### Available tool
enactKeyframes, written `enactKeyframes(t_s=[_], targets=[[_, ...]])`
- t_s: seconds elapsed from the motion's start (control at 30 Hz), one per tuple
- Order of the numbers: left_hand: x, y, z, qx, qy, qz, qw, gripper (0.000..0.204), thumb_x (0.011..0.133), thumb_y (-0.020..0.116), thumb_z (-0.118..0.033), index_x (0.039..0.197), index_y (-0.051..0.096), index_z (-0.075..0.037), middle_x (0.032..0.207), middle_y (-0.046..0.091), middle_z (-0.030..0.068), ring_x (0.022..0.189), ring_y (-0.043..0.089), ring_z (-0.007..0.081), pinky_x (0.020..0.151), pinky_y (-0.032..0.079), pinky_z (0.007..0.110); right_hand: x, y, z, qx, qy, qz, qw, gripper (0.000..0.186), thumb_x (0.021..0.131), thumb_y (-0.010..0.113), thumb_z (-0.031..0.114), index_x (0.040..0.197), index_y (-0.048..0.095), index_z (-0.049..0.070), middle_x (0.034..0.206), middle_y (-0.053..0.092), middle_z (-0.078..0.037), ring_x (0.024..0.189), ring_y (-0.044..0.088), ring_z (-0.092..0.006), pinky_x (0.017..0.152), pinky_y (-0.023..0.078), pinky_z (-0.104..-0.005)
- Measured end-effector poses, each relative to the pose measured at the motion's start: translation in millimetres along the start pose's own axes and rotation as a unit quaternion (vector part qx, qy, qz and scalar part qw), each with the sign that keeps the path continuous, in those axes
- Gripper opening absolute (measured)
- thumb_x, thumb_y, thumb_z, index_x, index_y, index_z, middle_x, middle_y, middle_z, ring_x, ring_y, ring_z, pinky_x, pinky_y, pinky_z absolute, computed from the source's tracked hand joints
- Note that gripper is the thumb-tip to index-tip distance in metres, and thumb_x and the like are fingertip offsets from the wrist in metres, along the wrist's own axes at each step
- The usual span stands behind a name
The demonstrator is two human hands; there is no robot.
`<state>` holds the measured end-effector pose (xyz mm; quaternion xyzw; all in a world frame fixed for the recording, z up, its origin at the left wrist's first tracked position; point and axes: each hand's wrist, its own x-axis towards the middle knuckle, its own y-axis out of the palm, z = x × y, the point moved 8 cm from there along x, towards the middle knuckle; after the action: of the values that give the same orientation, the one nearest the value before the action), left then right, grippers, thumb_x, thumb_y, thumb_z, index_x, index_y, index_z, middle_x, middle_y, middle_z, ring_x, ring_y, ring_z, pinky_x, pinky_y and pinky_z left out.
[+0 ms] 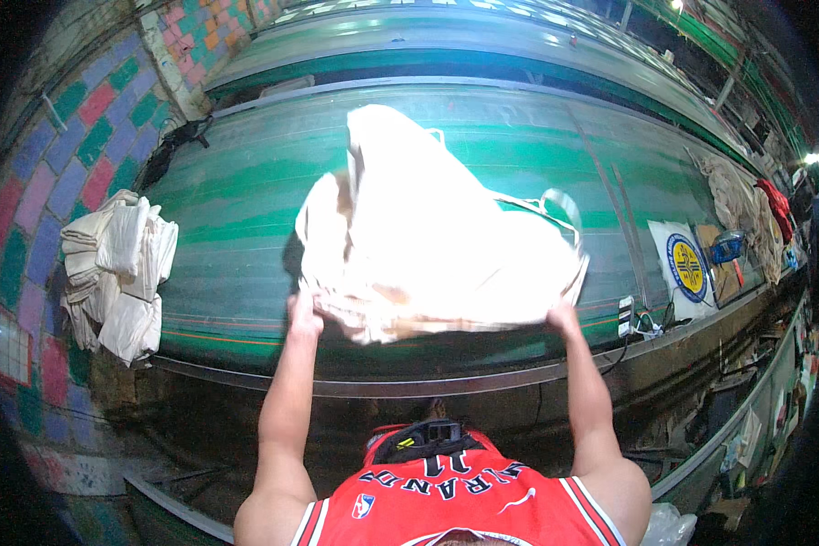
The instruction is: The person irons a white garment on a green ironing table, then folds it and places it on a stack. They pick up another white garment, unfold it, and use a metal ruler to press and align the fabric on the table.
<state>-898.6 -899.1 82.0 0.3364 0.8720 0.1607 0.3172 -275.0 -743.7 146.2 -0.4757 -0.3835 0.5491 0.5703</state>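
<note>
Closed with left grip (307, 314) and right grip (562, 314) on the near edge of a white cloth (428, 227), one at each end. Stretched crosswise between both grips, with its long axis left to right; pointing its raised fold away, slightly left. Trailing a thin strap (569, 202) beyond the right grip. Held over a green table (227, 237); cannot tell if touching. Flanked by folded cloths (123, 264) well left of the left grip.

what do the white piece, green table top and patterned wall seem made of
White piece: likely cloth, from soft folds and floppy loops; glare hides its finish.
Table top: smooth, slightly glossy, perhaps a coated sheet, judging by its sheen.
Wall: probably painted brick or block, fairly matte, from coloured rectangles between joint lines.
</note>
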Motion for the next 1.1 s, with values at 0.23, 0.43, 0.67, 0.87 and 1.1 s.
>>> enactKeyframes(t_s=[0.23,0.43,0.67,0.87,1.1], targets=[[-21,-24,52,-0.107,-0.090,0.080,0.987,0.043,0.087,0.065,-0.014,0.125,0.061,0.004,0.127,0.065,0.0195,0.119,0.062,0.0359,0.107,0.047,0.051,-56,-33,45,0.011,-0.028,-0.147,0.989,0.063,0.091,0.070,0.042,0.137,0.049,0.004,0.095,0.072,-0.025,0.091,0.071,-0.0432,0.081,0.055,-0.0530],[-103,76,4,-0.085,0.085,0.229,0.966,0.047,0.093,0.072,-0.008,0.133,0.047,-0.004,0.125,0.062,0.0108,0.115,0.062,0.0243,0.103,0.049,0.040,-131,-5,279,0.329,-0.450,0.021,0.830,0.031,0.090,0.078,0.025,0.105,0.068,0.000,0.102,0.066,-0.017,0.095,0.066,-0.0323,0.083,0.052,-0.0392],[-145,127,-14,-0.023,0.116,0.297,0.947,0.042,0.096,0.065,0.000,0.132,0.044,-0.004,0.121,0.062,0.0101,0.108,0.064,0.0168,0.095,0.054,0.033,-125,41,358,0.356,-0.372,0.195,0.835,0.019,0.102,0.062,0.015,0.107,0.064,-0.003,0.089,0.066,-0.007,0.085,0.059,-0.0120,0.078,0.052,-0.0306],[-135,107,-26,0.022,0.122,0.265,0.956,0.047,0.095,0.065,-0.001,0.134,0.040,-0.002,0.121,0.062,0.0121,0.109,0.064,0.0188,0.096,0.053,0.034,-140,45,380,0.506,-0.385,0.350,0.687,0.024,0.104,0.063,0.025,0.111,0.054,0.004,0.084,0.053,0.003,0.073,0.050,-0.0098,0.063,0.045,-0.0269],[-119,88,-18,0.175,0.133,0.199,0.955,0.050,0.091,0.072,-0.001,0.130,0.041,0.001,0.116,0.064,0.0123,0.100,0.067,0.0166,0.087,0.056,0.033,-163,80,384,0.485,-0.324,0.424,0.693,0.038,0.096,0.075,0.017,0.125,0.052,0.005,0.111,0.062,-0.002,0.100,0.058,-0.0098,0.085,0.052,-0.0267]])
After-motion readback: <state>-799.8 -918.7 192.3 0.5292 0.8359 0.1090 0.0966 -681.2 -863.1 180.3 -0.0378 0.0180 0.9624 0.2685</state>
